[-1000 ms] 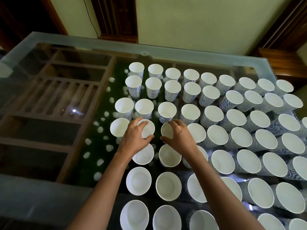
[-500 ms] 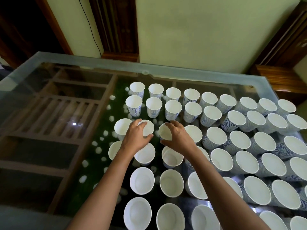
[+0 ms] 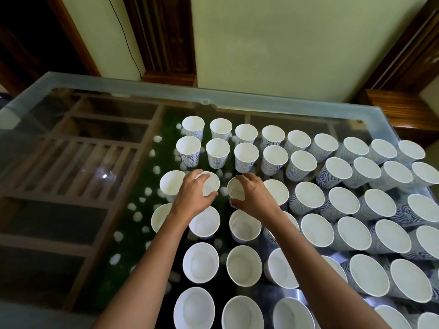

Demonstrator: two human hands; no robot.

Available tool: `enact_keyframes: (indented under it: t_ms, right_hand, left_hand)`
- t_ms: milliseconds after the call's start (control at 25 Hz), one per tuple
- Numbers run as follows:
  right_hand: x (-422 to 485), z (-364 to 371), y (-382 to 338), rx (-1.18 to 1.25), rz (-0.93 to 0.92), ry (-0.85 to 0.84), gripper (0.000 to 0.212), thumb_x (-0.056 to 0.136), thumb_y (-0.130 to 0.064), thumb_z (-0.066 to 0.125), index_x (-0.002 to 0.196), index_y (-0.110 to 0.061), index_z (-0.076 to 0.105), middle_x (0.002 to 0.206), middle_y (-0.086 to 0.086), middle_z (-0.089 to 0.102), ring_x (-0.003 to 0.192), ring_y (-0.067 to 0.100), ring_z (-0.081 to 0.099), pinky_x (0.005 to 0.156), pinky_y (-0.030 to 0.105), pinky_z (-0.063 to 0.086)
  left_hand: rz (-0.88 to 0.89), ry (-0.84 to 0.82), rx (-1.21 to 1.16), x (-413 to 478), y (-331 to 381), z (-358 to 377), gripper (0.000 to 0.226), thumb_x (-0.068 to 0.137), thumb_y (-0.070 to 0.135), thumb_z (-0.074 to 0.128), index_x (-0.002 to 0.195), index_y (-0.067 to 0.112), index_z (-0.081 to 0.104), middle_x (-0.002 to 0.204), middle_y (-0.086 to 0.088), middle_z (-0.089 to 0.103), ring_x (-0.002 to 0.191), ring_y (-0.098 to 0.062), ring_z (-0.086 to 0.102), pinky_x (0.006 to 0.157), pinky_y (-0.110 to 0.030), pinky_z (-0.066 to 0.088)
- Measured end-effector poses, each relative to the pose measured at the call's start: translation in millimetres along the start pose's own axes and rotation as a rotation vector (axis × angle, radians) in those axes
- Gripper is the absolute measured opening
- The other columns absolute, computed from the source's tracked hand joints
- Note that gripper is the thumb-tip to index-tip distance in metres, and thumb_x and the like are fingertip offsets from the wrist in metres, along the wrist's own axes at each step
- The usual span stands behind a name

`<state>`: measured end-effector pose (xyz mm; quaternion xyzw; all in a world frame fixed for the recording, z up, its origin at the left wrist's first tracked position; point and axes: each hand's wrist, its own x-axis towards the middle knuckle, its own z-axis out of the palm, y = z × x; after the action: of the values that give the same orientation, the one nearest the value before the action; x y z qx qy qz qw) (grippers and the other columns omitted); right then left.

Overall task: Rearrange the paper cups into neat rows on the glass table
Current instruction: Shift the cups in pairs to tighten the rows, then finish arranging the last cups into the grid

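While gripping rims toward 12 o'clock: left hand [image 3: 192,198] on cup [image 3: 210,186], right hand [image 3: 256,198] on neighbour cup [image 3: 235,191]; likely light, crushable; pinch rim gently.

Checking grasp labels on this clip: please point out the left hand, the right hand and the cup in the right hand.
left hand [image 3: 191,198]: head view, back of the hand.
right hand [image 3: 257,197]: head view, back of the hand.
cup in the right hand [image 3: 236,191]: head view, white inside wall.
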<state>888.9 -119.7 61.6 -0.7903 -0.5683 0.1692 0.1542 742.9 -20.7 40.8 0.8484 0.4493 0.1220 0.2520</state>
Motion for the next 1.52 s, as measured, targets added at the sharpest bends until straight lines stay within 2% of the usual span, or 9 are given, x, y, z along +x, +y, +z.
enact_keyframes:
  t_ms: [280,480,680,800,920,1120,1320,1400,1520]
  right_hand:
    - [-5,1,1,0.026,0.0,0.032,0.074,0.075,-0.03,0.074,0.136,-0.009,0.038,0.141,0.013,0.037,0.129,0.031,0.034,0.105,0.035,0.03]
    - [-29,-10,0,0.067,-0.014,0.094,0.067,0.078,-0.029,0.072,0.135,-0.008,0.042,0.142,0.014,0.037,0.129,0.03,0.035,0.106,0.035,0.03]
    - [-94,-25,-6,0.143,0.002,0.144,0.059,0.079,-0.021,0.072,0.13,-0.005,0.048,0.134,0.018,0.046,0.121,0.034,0.045,0.099,0.041,0.039]
    - [-155,-30,-2,0.133,0.016,0.214,0.055,0.077,-0.019,0.073,0.125,-0.002,0.052,0.126,0.019,0.054,0.114,0.034,0.052,0.094,0.038,0.043]
    - [-220,-36,15,0.128,0.126,0.273,0.052,0.078,-0.023,0.072,0.124,-0.005,0.054,0.125,0.015,0.055,0.112,0.029,0.053,0.091,0.031,0.042]
    - [-331,-53,67,0.133,0.349,0.364,0.051,0.08,-0.026,0.07,0.124,-0.007,0.054,0.127,0.012,0.055,0.113,0.028,0.053,0.093,0.031,0.04]
    - [-481,-59,133,0.207,0.596,0.495,0.05,0.078,-0.021,0.072,0.122,-0.003,0.056,0.124,0.014,0.057,0.115,0.026,0.054,0.095,0.024,0.036]
    - [-558,-49,160,0.261,0.719,0.528,0.05,0.077,-0.018,0.073,0.12,-0.002,0.056,0.122,0.014,0.059,0.114,0.025,0.055,0.095,0.019,0.035]
    - [-673,-15,204,0.339,0.912,0.532,0.054,0.078,-0.021,0.073,0.125,-0.004,0.053,0.128,0.012,0.055,0.12,0.022,0.05,0.099,0.013,0.027]
  left_hand:
    - [0.025,0.016,-0.043,-4,0,-3,0.055,0.079,0.032,0.068,0.128,0.014,0.051,0.14,-0.008,0.041,0.129,-0.024,0.035,0.106,-0.035,0.029]
    - [0.006,0.075,-0.097,-23,14,-14,0.047,0.081,0.028,0.067,0.123,0.011,0.056,0.137,-0.008,0.046,0.125,-0.024,0.04,0.103,-0.035,0.033]
    - [0.151,0.044,-0.129,-80,48,-16,0.039,0.08,0.024,0.068,0.116,0.011,0.062,0.126,-0.009,0.056,0.117,-0.024,0.05,0.098,-0.032,0.036]
    - [0.25,0.002,-0.162,-124,75,-6,0.038,0.079,0.023,0.068,0.114,0.009,0.062,0.12,-0.011,0.06,0.111,-0.026,0.054,0.096,-0.032,0.039]
    - [0.365,-0.077,-0.191,-163,109,12,0.038,0.078,0.023,0.069,0.113,0.008,0.063,0.116,-0.012,0.063,0.108,-0.025,0.057,0.093,-0.031,0.042]
    - [0.585,-0.219,-0.214,-221,189,57,0.039,0.078,0.023,0.07,0.113,0.008,0.063,0.116,-0.011,0.064,0.108,-0.024,0.058,0.093,-0.027,0.041]
    - [0.852,-0.491,-0.251,-302,288,136,0.038,0.078,0.016,0.07,0.113,0.004,0.062,0.114,-0.013,0.064,0.107,-0.026,0.058,0.094,-0.028,0.039]
    - [0.968,-0.652,-0.248,-351,318,184,0.038,0.077,0.013,0.07,0.112,0.003,0.062,0.112,-0.013,0.064,0.105,-0.026,0.059,0.093,-0.027,0.04]
    - [1.033,-0.906,-0.095,-423,343,259,0.044,0.08,0.022,0.067,0.121,0.008,0.057,0.123,-0.008,0.059,0.115,-0.022,0.054,0.098,-0.024,0.037]
